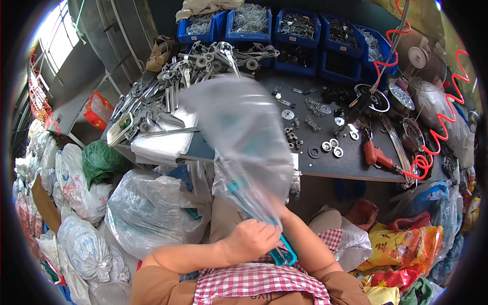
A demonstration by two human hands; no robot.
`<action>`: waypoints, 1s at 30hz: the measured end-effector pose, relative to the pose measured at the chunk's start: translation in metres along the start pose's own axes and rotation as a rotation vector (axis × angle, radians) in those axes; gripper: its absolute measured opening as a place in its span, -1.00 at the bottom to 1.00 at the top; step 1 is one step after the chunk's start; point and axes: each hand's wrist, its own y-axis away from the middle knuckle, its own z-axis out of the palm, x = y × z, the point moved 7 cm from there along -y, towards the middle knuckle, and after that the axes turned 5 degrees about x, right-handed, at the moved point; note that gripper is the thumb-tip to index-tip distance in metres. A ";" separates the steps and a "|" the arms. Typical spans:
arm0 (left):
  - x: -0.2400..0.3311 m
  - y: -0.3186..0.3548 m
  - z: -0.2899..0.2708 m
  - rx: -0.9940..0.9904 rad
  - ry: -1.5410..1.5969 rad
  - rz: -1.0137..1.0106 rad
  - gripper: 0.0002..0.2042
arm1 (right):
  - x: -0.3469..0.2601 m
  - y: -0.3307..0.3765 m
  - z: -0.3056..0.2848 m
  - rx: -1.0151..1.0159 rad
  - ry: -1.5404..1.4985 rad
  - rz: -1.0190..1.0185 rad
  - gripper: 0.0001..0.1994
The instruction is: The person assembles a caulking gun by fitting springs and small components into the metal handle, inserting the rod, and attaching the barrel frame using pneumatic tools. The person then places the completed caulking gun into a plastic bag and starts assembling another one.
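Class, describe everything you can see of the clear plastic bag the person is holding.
The clear plastic bag is thin, see-through film, crinkled and motion-blurred. It stands up, ballooned, from the hands over the dark workbench's front edge. A teal-handled tool shows through its narrow lower end, handles poking out below. The left hand grips that gathered end; the right hand is mostly hidden behind it.

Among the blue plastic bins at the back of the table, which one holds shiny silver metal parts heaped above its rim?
The second blue plastic bin from the left: its bright silver pieces pile above the rim. The bins to its right hold dark parts lying lower.
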 end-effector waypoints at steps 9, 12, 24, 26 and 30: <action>-0.071 -0.024 -0.020 0.579 -0.236 -0.100 -0.58 | 0.068 -0.006 -0.063 -0.182 0.161 -0.308 -0.69; -0.111 -0.023 -0.026 0.634 -0.356 -0.177 -0.68 | 0.018 0.019 -0.037 0.278 -0.506 -0.286 -0.41; -0.011 0.076 0.032 -0.400 0.663 0.097 -0.89 | -0.009 0.080 -0.005 -0.066 -1.021 -0.039 -0.38; -0.042 0.122 0.055 -0.755 1.057 -0.268 -0.75 | 0.002 0.087 -0.007 0.002 -0.930 -0.041 -0.38; -0.107 0.077 0.055 -0.208 1.136 -0.654 -0.40 | 0.048 0.068 -0.003 -0.184 -1.090 0.003 -0.39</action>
